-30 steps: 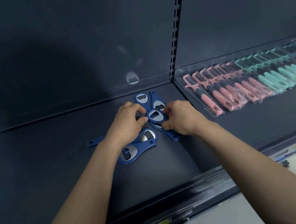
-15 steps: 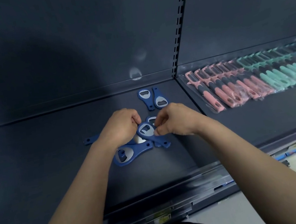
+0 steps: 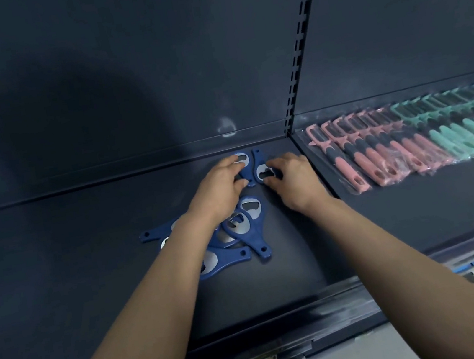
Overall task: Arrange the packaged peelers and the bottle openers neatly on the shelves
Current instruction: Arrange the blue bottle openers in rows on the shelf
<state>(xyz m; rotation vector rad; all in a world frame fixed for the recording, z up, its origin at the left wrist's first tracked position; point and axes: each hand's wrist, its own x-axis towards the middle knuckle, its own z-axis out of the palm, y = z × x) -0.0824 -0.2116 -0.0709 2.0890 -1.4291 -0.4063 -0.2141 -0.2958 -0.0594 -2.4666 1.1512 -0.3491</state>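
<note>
Centre frame, your left hand (image 3: 221,186) pinches 1 blue plastic bottle opener (image 3: 245,169) lying on the dark shelf (image 3: 88,265), and your right hand (image 3: 293,181) pinches the neighbouring opener (image 3: 258,163). They look light, stiff and slick, so grip the narrow handles. The loose pile (image 3: 239,231) lies just below.

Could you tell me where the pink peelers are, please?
Head view, right side: the pink peelers lie in a row on the right shelf, between the slotted upright and the teal peelers.
</note>
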